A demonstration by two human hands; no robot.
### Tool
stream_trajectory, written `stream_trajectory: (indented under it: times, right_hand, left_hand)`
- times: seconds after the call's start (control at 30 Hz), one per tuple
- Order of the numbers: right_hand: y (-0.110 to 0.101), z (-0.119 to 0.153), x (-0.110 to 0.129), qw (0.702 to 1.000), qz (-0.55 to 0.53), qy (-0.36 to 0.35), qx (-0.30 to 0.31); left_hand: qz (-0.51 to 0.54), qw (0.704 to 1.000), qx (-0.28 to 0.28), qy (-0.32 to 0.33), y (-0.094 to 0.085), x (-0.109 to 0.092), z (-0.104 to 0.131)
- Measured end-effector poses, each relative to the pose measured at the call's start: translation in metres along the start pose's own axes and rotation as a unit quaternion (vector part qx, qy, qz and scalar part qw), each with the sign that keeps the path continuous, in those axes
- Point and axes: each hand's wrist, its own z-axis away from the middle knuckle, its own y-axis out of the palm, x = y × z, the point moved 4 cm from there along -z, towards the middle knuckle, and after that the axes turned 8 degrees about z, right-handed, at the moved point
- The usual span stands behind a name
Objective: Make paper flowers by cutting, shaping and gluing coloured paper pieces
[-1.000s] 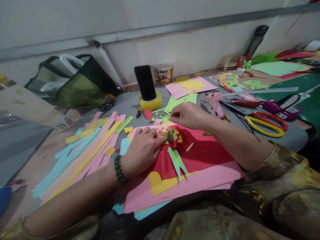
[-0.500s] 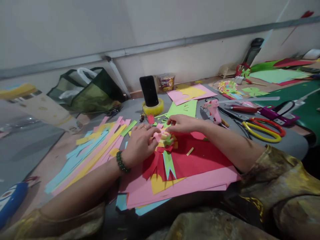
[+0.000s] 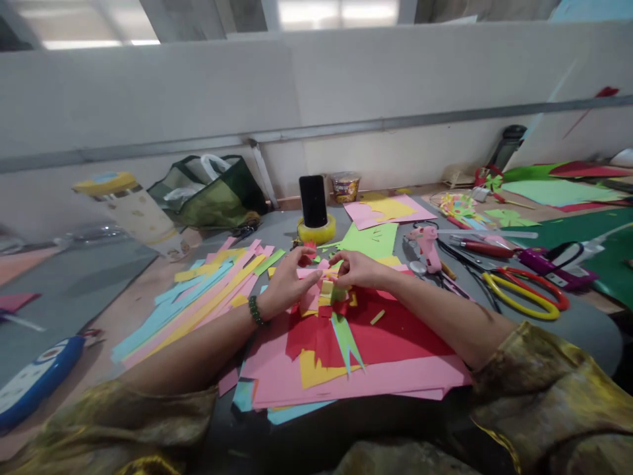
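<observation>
A multicoloured paper rosette [image 3: 327, 290] of pink, yellow, green and red folded strips is between my hands, over the red paper sheet [image 3: 410, 330]. Its tails hang toward me: red strips and a light green forked strip [image 3: 346, 343]. On the rosette's left side, my left hand [image 3: 291, 280] has curled fingers, with the thumb against a pink edge. From the right, my right hand [image 3: 361, 269] pinches the upper part with thumb and forefinger. The fingertips partly cover the rosette. Pink, yellow and blue sheets lie beneath the red one.
Cut paper strips [image 3: 198, 310] lie at left. Behind the hands, a phone [image 3: 313, 201] stands in a yellow tape roll [image 3: 317, 229]. At right are a pink glue gun [image 3: 427, 247], scissors [image 3: 519, 297] and a purple device [image 3: 556, 267]. A tumbler [image 3: 136, 211] stands at left.
My view has tilted up and levelled, bringing the windows into sight. Both hands remain at the rosette, which now shows more of its yellow strips; the left fingers have lifted and curled.
</observation>
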Motion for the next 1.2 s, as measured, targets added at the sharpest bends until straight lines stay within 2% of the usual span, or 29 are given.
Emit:
stream_trajectory:
  times: [0.07, 0.17, 0.27, 0.33, 0.4, 0.5, 0.6, 0.73, 0.8, 0.83, 0.87, 0.97, 1.03, 1.1, 1.17, 1.2]
  right_hand:
    - [-0.005, -0.001, 0.002, 0.999, -0.041, -0.010, -0.021]
    - [-0.015, -0.001, 0.007, 0.992, -0.097, -0.045, -0.071]
    - [-0.024, 0.000, 0.010, 0.977, -0.139, -0.095, -0.134]
    - [-0.027, 0.001, 0.011, 0.962, -0.156, -0.126, -0.183]
    - [-0.028, 0.001, 0.010, 0.947, -0.163, -0.149, -0.232]
    - [-0.025, 0.002, 0.009, 0.930, -0.157, -0.174, -0.283]
    - [-0.027, 0.006, 0.011, 0.926, -0.126, -0.196, -0.296]
    - [-0.052, 0.016, 0.013, 0.900, -0.090, -0.215, -0.368]
    - [-0.063, 0.018, 0.014, 0.888, -0.079, -0.224, -0.393]
    - [-0.064, 0.017, 0.015, 0.894, -0.077, -0.230, -0.378]
    - [-0.062, 0.015, 0.016, 0.909, -0.076, -0.232, -0.338]
    - [-0.038, 0.012, 0.023, 0.969, -0.050, -0.216, -0.112]
    - [-0.023, 0.017, 0.026, 0.981, -0.016, -0.195, 0.007]
    - [-0.019, 0.022, 0.029, 0.981, 0.006, -0.186, 0.051]
    - [-0.025, 0.023, 0.031, 0.982, -0.001, -0.186, 0.038]
    - [-0.032, 0.021, 0.031, 0.982, -0.014, -0.190, 0.012]
  left_hand:
    - [0.075, 0.995, -0.041, -0.049, -0.003, 0.007, -0.003]
    - [0.204, 0.968, -0.081, -0.125, -0.004, 0.015, -0.004]
    - [0.364, 0.914, -0.042, -0.174, 0.005, 0.014, -0.001]
    - [0.459, 0.870, -0.002, -0.180, 0.012, 0.008, 0.003]
    - [0.509, 0.843, 0.017, -0.174, 0.018, 0.000, 0.006]
    - [0.516, 0.840, 0.004, -0.169, 0.021, -0.007, 0.010]
    - [0.490, 0.851, -0.017, -0.187, 0.020, -0.006, 0.011]
    - [0.463, 0.867, -0.046, -0.181, 0.013, -0.003, 0.007]
    - [0.435, 0.886, -0.035, -0.159, 0.010, -0.005, 0.005]
    - [0.417, 0.896, -0.019, -0.151, 0.009, -0.006, 0.005]
    - [0.400, 0.905, -0.002, -0.144, 0.009, -0.008, 0.005]
    - [0.374, 0.916, 0.023, -0.141, 0.006, -0.009, 0.005]
    - [0.364, 0.919, 0.010, -0.148, 0.002, -0.006, 0.003]
    - [0.357, 0.922, -0.010, -0.149, -0.003, -0.003, -0.001]
    - [0.370, 0.916, -0.036, -0.147, -0.009, 0.000, -0.006]
    - [0.385, 0.909, -0.053, -0.148, -0.012, 0.001, -0.008]
